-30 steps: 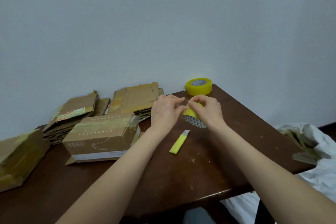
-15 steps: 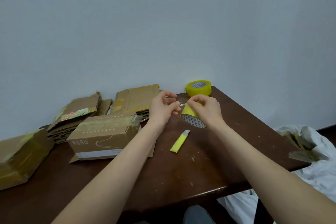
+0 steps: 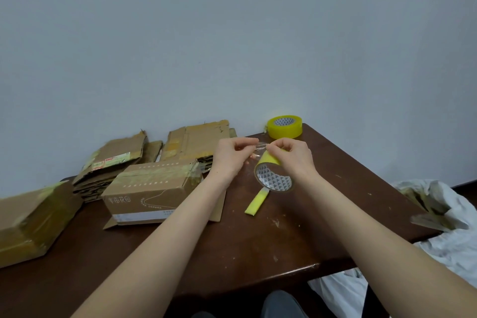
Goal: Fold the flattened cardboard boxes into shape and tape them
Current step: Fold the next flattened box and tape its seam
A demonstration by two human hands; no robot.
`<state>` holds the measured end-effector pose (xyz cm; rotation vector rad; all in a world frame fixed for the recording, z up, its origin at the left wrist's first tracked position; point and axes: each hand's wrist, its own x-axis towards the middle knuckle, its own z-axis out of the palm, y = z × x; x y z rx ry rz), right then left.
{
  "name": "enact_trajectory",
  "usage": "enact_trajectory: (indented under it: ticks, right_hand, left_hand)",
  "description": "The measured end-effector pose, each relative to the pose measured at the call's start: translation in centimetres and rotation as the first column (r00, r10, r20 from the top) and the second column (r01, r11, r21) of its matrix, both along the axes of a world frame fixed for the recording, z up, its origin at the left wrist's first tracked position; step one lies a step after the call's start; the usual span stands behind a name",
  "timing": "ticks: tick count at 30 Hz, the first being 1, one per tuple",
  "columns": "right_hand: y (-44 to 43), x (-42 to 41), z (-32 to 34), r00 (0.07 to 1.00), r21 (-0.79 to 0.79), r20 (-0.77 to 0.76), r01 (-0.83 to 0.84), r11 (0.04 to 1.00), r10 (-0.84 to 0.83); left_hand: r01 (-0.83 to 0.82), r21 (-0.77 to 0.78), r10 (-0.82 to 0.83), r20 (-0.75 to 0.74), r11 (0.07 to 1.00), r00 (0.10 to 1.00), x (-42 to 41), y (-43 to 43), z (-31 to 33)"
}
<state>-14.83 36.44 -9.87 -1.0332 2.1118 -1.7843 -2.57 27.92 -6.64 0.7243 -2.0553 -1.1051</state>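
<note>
My right hand (image 3: 293, 156) grips a yellow tape roll (image 3: 272, 177) above the brown table (image 3: 258, 245), its patterned core facing me. My left hand (image 3: 232, 156) pinches the clear free end of the tape (image 3: 255, 148), a short strip stretched between the two hands. A folded cardboard box (image 3: 152, 192) with tape along its top lies left of my left forearm. Flattened cardboard boxes (image 3: 116, 162) are stacked against the wall behind it, with more flattened cardboard (image 3: 198, 141) further right.
A second yellow tape roll (image 3: 284, 126) stands at the table's far corner by the wall. A yellow utility knife (image 3: 256, 201) lies below the held roll. A taped box (image 3: 31, 222) sits at the left edge. A white bag with cardboard scraps (image 3: 438, 212) is off the table's right.
My left hand has drawn leftward away from the roll, peeling a short length of clear tape free. The right hand keeps its hold on the roll, and both hands rose slightly.
</note>
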Motion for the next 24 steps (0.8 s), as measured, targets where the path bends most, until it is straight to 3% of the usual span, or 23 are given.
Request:
enact_trajectory:
  ticks: [7, 12, 16, 24]
  right_hand:
    - [0.1, 0.3, 0.0, 0.993, -0.011, -0.101, -0.061, 0.998, 0.06]
    - [0.1, 0.2, 0.1, 0.989, -0.031, -0.12, -0.094, 0.995, 0.089]
    - [0.4, -0.1, 0.1, 0.985, -0.03, -0.116, -0.135, 0.99, 0.131]
    - [-1.2, 0.0, -0.2, 0.939, 0.099, -0.343, 0.044, 0.994, -0.008]
  left_hand:
    - [-0.017, -0.136, 0.034, 0.123, 0.991, 0.992, -0.1, -0.5, -0.1]
    - [-0.102, -0.316, 0.189, 0.259, 0.943, 0.947, -0.8, -1.2, -0.2]
    - [-0.087, -0.304, 0.158, 0.216, 0.949, 0.963, -0.8, -1.4, -0.2]
    - [-0.142, -0.419, 0.264, 0.249, 0.897, 0.932, 0.0, -1.6, -0.4]
